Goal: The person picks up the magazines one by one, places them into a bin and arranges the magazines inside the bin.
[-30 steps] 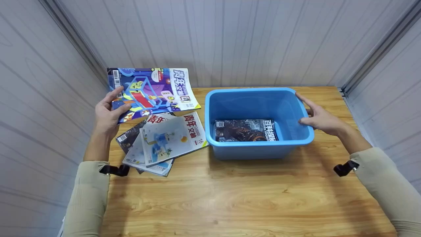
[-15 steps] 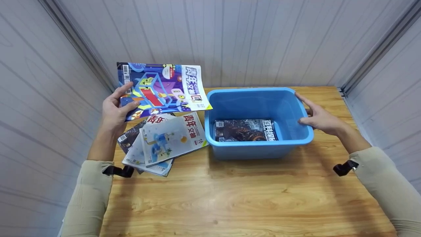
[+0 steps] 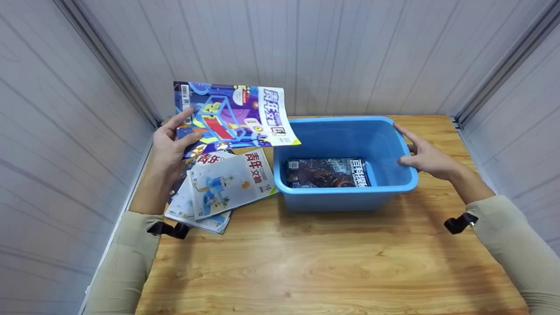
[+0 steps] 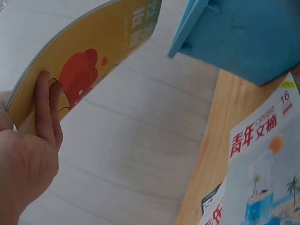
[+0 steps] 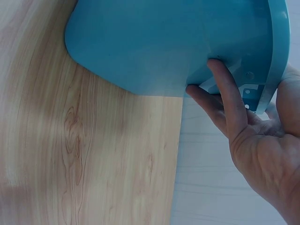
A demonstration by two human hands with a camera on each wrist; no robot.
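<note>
Nearest, the fanned pile of thin paper magazines (image 3: 221, 186) lies on the pale wooden worktop (image 3: 332, 258); beyond it the left hand (image 3: 168, 146) pinches the colourful blue-and-purple magazine (image 3: 234, 113) at its left short edge, thumb on top, fingers under. Light and floppy, it probably sags at the free end, so a spine-side hold suits it. Its long axis runs left to right, the free end over the rim of the blue plastic tub (image 3: 345, 190), which the right hand (image 3: 426, 157) clasps at its right rim.

Magazine pile (image 3: 221, 186) left of bin (image 3: 345, 194); one magazine (image 3: 326, 172) inside.
</note>
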